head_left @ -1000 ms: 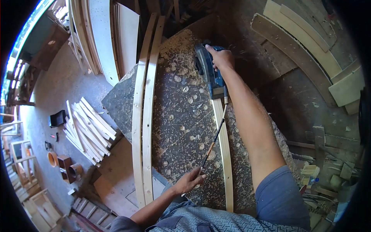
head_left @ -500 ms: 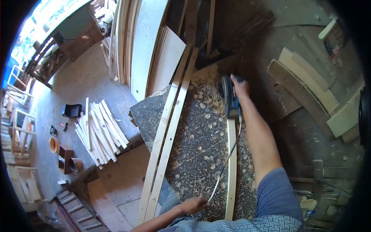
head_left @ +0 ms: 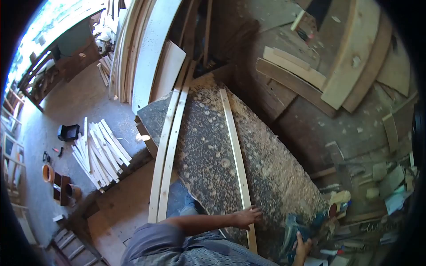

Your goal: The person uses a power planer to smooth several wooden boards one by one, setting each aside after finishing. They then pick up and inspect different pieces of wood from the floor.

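A: Going left to right, what could go wrong?

B: The pair [head_left: 174, 137] of long strips ends close by the person's left sleeve [head_left: 155, 239]; a nudge from that arm could shift it on the slab [head_left: 202, 155].

A: And the single strip [head_left: 236, 153]?

B: It lies along the slab, right of the pair. The left hand [head_left: 249, 217] rests over its near end, fingers reaching past the edge; whether it pinches or only presses cannot be told. Loose shavings [head_left: 288, 177] might let the strip skid, and its far end, with no hand on it, could swing.

A: Then the tool [head_left: 289, 235]?

B: The tool (blurred here, perhaps a planer) is right of the strip, by the slab's near right corner. The right hand [head_left: 302, 247] is against it; grasping or merely touching, nobody could tell. A weak hold so near the edge could let it tip.

A: And the materials?

B: Leftmost, a round orange pot [head_left: 48, 173]; next, slim pale sticks [head_left: 104, 153] in a loose fan. The pair is smooth, knotted wood. The slab looks dark and hard, flecked with pale flakes; the strip is narrow and blond. Rightward the shavings thicken, tan and crumbly, and beyond lie broad curved boards [head_left: 353, 57]
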The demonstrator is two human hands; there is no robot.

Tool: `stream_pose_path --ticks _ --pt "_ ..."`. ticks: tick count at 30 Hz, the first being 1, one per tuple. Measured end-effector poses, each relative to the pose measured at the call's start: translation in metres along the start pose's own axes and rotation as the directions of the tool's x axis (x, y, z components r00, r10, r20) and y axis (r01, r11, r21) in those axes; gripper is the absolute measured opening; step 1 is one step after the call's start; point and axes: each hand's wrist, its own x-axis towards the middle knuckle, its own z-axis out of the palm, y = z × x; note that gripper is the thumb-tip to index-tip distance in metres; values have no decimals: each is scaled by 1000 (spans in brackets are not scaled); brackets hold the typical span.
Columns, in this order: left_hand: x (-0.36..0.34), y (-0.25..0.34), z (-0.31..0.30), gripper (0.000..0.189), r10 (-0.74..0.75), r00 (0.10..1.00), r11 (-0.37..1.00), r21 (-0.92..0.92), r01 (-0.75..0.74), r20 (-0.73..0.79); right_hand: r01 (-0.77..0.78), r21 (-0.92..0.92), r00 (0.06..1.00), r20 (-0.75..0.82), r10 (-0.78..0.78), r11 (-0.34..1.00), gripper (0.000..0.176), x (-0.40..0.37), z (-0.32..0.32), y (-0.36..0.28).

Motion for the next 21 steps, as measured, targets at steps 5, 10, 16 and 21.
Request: stream_pose_path --ticks 5,10,16,21 --pt "53 13 63 126 156 810 984 -16 -178 565 -546 -63 831 -160 532 835 84 -96 -129 50" --pt "68 -12 70 70 281 802 952 -45 -304 528 -251 -348 960 -206 187 903 99 -116 -184 196" --pt "54 -131 56 40 279 868 923 135 -360 412 -216 242 925 -258 278 946 38 -156 -175 204" --pt "65 -124 -26 34 -107 856 990 131 47 506 -261 327 945 -104 309 908 45 -167 -162 191"
